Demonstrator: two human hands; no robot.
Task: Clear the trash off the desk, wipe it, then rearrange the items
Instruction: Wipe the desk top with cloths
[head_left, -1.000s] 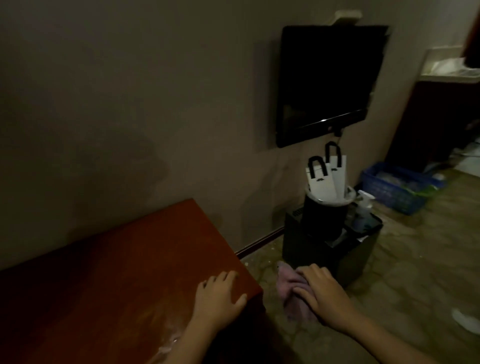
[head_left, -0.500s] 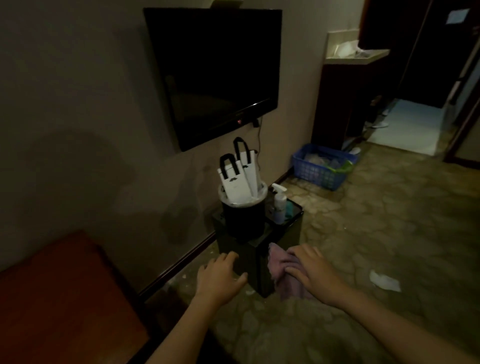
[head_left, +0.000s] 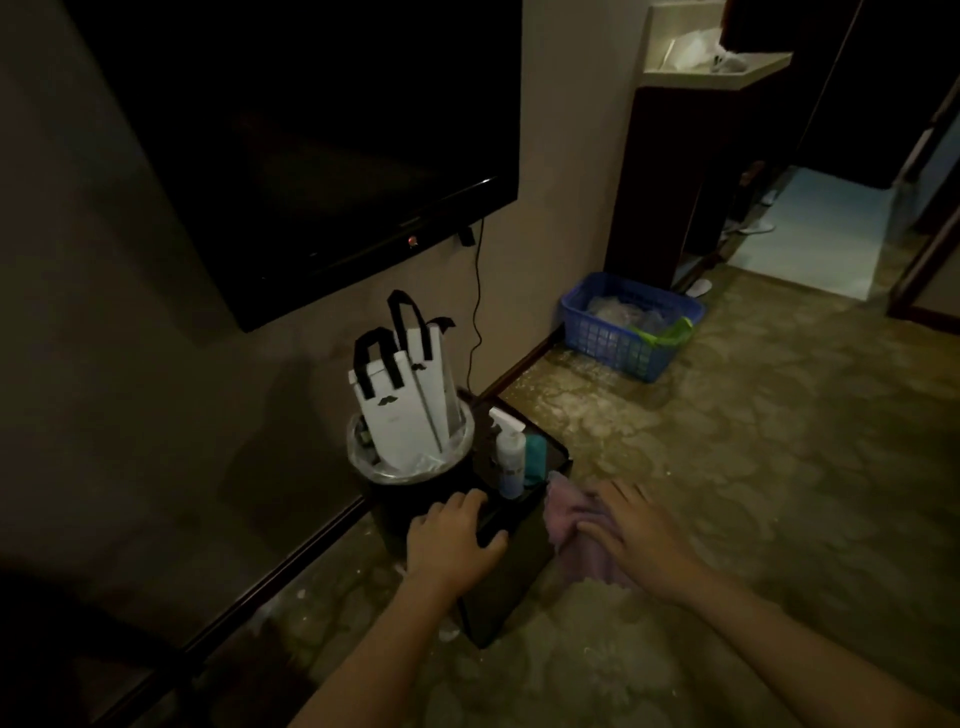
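Head view, dim room. Right hand (head_left: 636, 543), at 5 o'clock of the black box (head_left: 514, 582), grips a pink cloth (head_left: 563, 517) that hangs by the box's right rim. Left hand (head_left: 449, 540) is loosely spread over the box's near corner; contact unclear. Spray bottle (head_left: 508, 460) stands upright inside. Bin (head_left: 465, 441) stuffed with white bags (head_left: 395, 410) sits at 10 o'clock of the box. Tabletop not clearly seen.

Risks:
- Cloth dropped short lands on the gritty floor (head_left: 753, 441).
- A careless reach topples the bottle.
- Weight on that corner may tip the box — the bin is right beside it.
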